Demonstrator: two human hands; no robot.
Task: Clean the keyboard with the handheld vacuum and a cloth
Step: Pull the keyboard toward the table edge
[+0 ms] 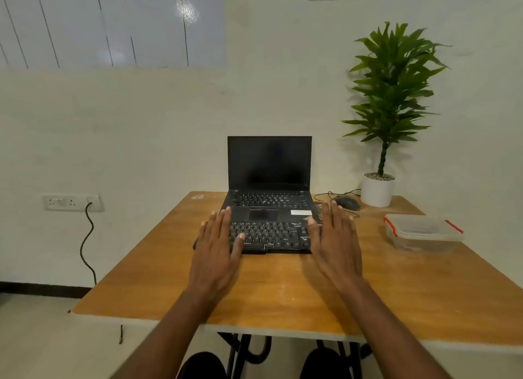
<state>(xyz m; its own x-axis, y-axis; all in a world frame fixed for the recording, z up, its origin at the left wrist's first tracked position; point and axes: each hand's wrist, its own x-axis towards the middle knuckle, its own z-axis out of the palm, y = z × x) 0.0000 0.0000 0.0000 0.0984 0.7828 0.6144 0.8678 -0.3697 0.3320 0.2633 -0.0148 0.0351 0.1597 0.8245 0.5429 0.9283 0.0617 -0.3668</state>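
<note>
Fingers (223, 223) straight and lightly spread on both sides, palms down, nothing held. The left hand (216, 251) lies over the left end of the keyboard (268, 234), thumb out across the keys; whether it presses down or floats just above, I can't tell. The right hand (335, 242) covers the keyboard's right end in the same flat pose, and its contact is just as unclear.

The keyboard is black, a separate flat board lying on the table (283, 288) right in front of the laptop (268, 174), its far edge against the laptop's palm rest. Pale smudges show near its right side.

The laptop stands open, screen dark. To its right, a black mouse (346, 202) with its cable trailing behind. In the far right corner, a plant (392, 101) in a white pot. Nearer along the right side, a clear lidded box (423, 231) with red clips. On the left wall, a socket (72, 202) with a black cord hanging down.
</note>
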